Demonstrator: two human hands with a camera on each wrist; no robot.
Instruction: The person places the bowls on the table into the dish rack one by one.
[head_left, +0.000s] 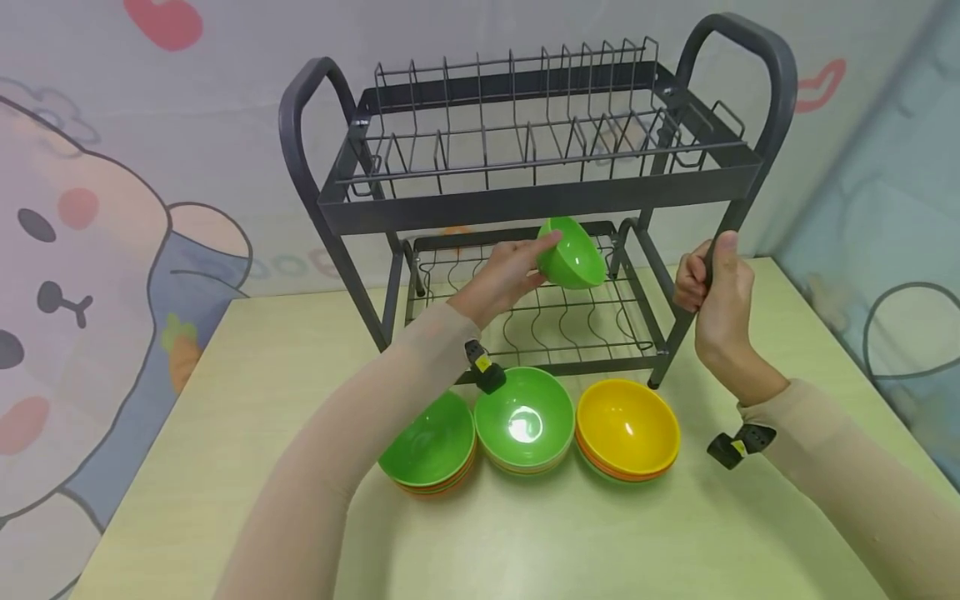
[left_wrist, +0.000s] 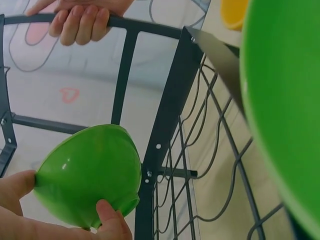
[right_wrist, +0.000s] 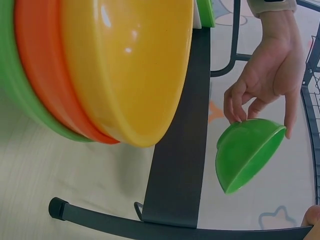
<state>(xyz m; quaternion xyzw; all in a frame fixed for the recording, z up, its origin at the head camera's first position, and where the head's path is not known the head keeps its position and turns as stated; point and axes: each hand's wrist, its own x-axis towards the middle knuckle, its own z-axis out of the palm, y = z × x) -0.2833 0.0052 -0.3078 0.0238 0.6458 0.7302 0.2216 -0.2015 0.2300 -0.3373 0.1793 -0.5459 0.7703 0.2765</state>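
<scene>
My left hand [head_left: 508,279] pinches a small green bowl [head_left: 573,254] between thumb and fingers. The bowl is tilted, its opening facing right, in the space between the two tiers of a dark metal dish rack [head_left: 540,200]. In the left wrist view the fingertips press the outside of the green bowl [left_wrist: 90,172] near its foot. My right hand [head_left: 716,292] grips the rack's right upright, thumb pointing up. In the right wrist view the left hand [right_wrist: 270,75] holds the bowl from above.
Three bowl stacks stand before the rack: a green-topped stack [head_left: 431,442] at left, another green-topped stack [head_left: 525,417] in the middle, and a yellow-topped stack [head_left: 628,427] at right. The upper wire tier [head_left: 517,137] overhangs the lower tier [head_left: 555,325]. A patterned cloth hangs behind the table [head_left: 300,333].
</scene>
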